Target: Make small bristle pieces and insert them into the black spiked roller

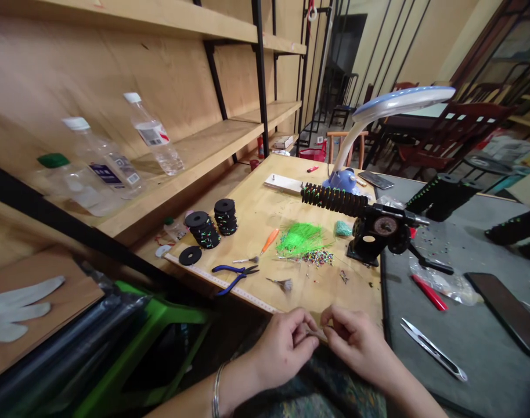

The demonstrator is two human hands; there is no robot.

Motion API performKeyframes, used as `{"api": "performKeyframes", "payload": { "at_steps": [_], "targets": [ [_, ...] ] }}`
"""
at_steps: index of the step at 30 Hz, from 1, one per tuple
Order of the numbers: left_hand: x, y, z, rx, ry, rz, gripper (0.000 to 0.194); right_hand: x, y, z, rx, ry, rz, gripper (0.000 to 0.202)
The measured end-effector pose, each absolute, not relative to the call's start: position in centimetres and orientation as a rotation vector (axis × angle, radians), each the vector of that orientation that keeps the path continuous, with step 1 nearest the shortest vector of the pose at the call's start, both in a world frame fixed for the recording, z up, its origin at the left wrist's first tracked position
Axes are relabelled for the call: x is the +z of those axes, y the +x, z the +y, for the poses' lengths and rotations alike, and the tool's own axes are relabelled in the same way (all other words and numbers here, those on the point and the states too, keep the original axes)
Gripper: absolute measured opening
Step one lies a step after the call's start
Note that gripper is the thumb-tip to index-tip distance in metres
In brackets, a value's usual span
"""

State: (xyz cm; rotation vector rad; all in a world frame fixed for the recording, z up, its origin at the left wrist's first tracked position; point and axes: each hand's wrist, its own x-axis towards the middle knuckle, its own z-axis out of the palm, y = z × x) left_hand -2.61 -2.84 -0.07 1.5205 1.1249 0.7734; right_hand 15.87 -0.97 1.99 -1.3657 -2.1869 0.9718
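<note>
At the table's near edge, my left hand [284, 343] and my right hand [354, 339] are close together, both with pinched fingers. A thin, pale sliver shows between their fingertips; it is too small to name. Ahead of them on the table lie a grey feather-like tuft [285, 284], blue-handled pliers [234, 277] and an orange-handled tool [270, 240]. Beyond these are a bunch of bright green strands [302, 238] and a heap of multicoloured beads [319, 257]. A black rotary vise with a crank [369, 232] carries a row of black discs [334, 197].
Black foam spools [201, 229] wound with coloured pieces stand at the left edge. A desk lamp [344, 177] rises at the back. On the grey mat to the right are snips [434, 349], a red pen-like object [429, 292] and a dark phone [504, 307]. Shelves with bottles [155, 139] flank the left.
</note>
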Motion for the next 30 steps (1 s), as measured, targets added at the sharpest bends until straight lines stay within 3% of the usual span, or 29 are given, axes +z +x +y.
{"api": "performKeyframes", "payload": {
  "at_steps": [6, 11, 21, 30],
  "targets": [
    [-0.4, -2.1, -2.9, 0.81, 1.561, 1.225, 0.027, 2.9, 16.2, -1.3, 1.079, -1.303, -2.184, 0.02],
    [-0.9, -1.6, -2.8, 0.869, 1.585, 1.221, 0.014, 2.8, 16.2, -1.3, 1.077, -1.229, -2.216, 0.017],
    [-0.1, -1.6, -2.9, 0.925, 1.688, 1.143, 0.021, 2.1, 16.2, -1.1, 0.986, -1.174, -2.262, 0.012],
    [-0.8, -1.4, -2.9, 1.076, 1.926, 1.165, 0.012, 1.5, 16.5, -1.1, 0.962, -1.15, -2.28, 0.015]
  ]
}}
